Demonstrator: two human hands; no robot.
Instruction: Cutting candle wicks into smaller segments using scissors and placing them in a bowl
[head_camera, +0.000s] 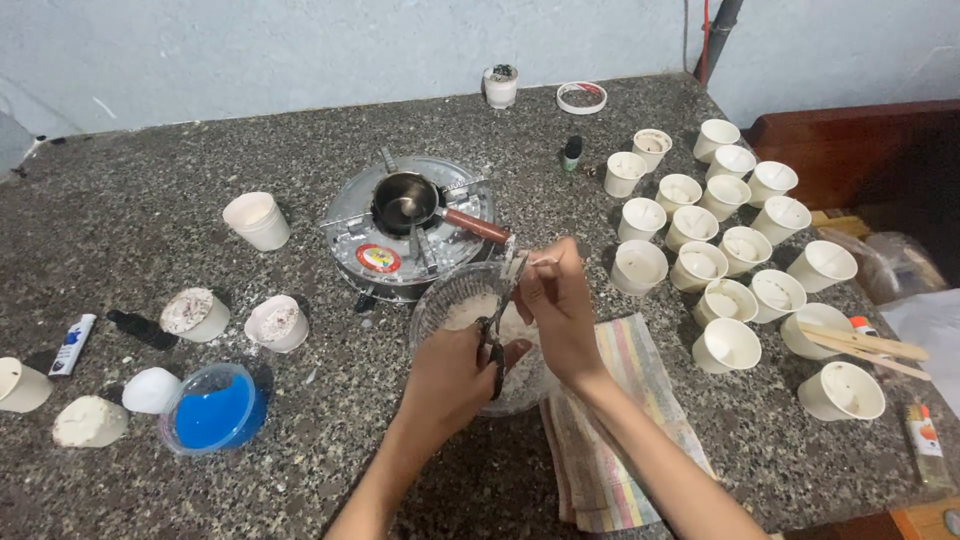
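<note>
My left hand (452, 372) grips dark-handled scissors (494, 345) over a clear bowl (438, 300) of white flaky stuff. My right hand (556, 300) pinches a thin whitish strip (518, 262) above the bowl's far rim, right at the scissor blades. Both hands are close together over the bowl. Just behind it stands a small round metal stove (355, 215) with a little dark pot (404, 200) on top, its reddish handle (476, 226) pointing toward my right hand.
Many white paper cups (728, 298) crowd the right of the speckled stone counter (130, 230). A striped cloth (620, 440) lies under my right forearm. At left: a blue-filled tub (212, 410), white lumps, more cups, a small tube. Wooden sticks (865, 343) rest on a cup.
</note>
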